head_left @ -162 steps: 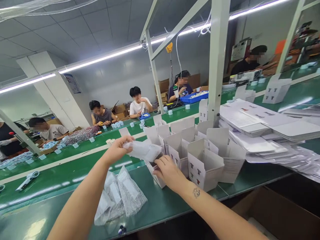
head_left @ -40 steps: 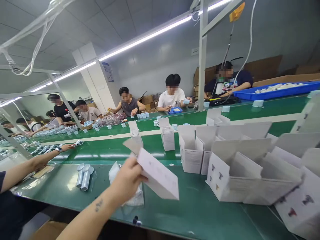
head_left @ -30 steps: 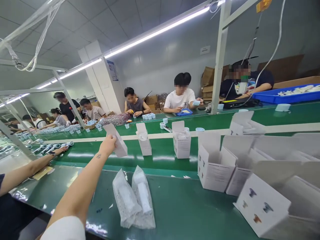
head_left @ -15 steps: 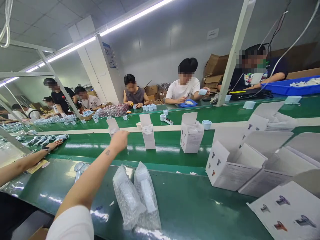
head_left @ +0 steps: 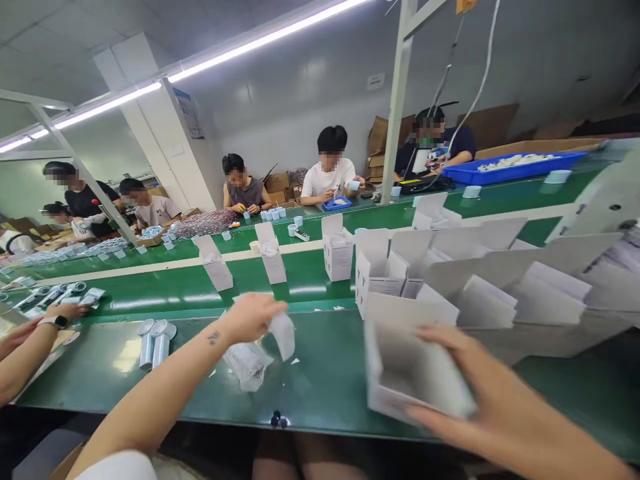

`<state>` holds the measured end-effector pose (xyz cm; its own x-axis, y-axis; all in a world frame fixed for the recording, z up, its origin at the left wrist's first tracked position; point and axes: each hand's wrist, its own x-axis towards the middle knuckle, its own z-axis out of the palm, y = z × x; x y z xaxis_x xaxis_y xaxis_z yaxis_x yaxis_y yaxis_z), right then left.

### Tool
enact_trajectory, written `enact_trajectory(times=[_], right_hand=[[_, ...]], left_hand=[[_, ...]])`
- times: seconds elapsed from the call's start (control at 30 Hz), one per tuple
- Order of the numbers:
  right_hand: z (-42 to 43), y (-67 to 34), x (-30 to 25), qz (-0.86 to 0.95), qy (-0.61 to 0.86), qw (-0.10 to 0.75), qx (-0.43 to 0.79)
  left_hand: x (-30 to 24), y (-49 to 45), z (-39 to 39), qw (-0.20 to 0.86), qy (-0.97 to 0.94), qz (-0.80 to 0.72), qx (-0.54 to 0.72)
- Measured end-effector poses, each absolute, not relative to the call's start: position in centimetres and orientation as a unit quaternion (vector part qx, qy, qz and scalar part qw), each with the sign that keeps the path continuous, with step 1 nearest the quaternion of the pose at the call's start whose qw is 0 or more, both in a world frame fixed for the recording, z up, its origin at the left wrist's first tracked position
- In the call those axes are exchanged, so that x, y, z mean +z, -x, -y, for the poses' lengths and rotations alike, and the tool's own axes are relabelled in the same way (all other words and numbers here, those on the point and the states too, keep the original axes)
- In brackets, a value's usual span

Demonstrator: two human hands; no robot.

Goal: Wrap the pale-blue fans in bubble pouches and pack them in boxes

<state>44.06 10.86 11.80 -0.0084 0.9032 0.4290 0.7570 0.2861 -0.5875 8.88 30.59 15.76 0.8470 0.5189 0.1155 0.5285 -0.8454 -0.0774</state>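
My right hand (head_left: 480,393) grips an open white cardboard box (head_left: 383,393), thumb below and fingers over its upper side; the box is tilted towards me and slightly blurred. Over the bench, my left hand (head_left: 254,319) has its fingers closed on the top of a bubble-wrapped package (head_left: 285,337). A second bubble-wrapped package (head_left: 249,368) lies under that hand on the green bench. To the left, light-blue handled parts (head_left: 154,343) rest close together.
Several open white boxes (head_left: 470,300) are packed together on the right. Filled boxes (head_left: 215,267) stand along the green conveyor (head_left: 165,280). A co-worker's hand (head_left: 65,312) is at the left. People sit across the line, near a blue tray (head_left: 520,170).
My view has turned right. My left hand came back from the box on the conveyor to the wrapped packages. My right hand has entered, holding an open box.
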Motion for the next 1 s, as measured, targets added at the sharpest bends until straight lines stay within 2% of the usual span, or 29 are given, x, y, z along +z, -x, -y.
enact_trajectory(times=[0.07, 0.13, 0.2, 0.27, 0.33, 0.43, 0.53, 0.63, 0.83, 1.0], right_hand=[[-13.6, -41.8, 12.5, 0.730, 0.564, 0.342, 0.178], [-16.2, -39.3, 13.2, 0.741, 0.538, 0.312, 0.251], [-18.0, -37.4, 13.8, 0.744, 0.519, 0.310, 0.285], [-18.7, -36.5, 13.9, 0.750, 0.488, 0.321, 0.311], [-19.0, -36.4, 13.7, 0.753, 0.449, 0.343, 0.336], [-18.9, -36.8, 13.0, 0.728, 0.441, 0.365, 0.377], [-18.8, -36.7, 12.6, 0.725, 0.436, 0.361, 0.393], [-18.7, -36.2, 12.4, 0.762, 0.399, 0.365, 0.357], [-18.5, -36.8, 12.2, 0.727, 0.414, 0.376, 0.399], [-18.3, -37.1, 11.9, 0.731, 0.396, 0.385, 0.401]], left_hand=[[18.8, -7.3, -29.0, -0.023, 0.879, 0.374, -0.294], [21.0, -6.5, -26.5, -0.101, 0.761, 0.367, -0.526], [22.1, -7.1, -23.9, -0.188, 0.670, 0.304, -0.651], [22.2, -8.9, -21.9, -0.275, 0.638, 0.258, -0.672], [21.9, -11.1, -21.0, -0.325, 0.662, 0.242, -0.630], [22.0, -13.3, -20.8, -0.319, 0.762, 0.252, -0.504], [23.5, -14.4, -20.9, -0.262, 0.866, 0.285, -0.317], [24.9, -15.5, -21.4, -0.190, 0.921, 0.295, -0.168], [23.9, -16.6, -23.1, -0.093, 0.957, 0.263, -0.075], [23.6, -16.6, -20.6, 0.041, 0.963, 0.246, 0.102]])
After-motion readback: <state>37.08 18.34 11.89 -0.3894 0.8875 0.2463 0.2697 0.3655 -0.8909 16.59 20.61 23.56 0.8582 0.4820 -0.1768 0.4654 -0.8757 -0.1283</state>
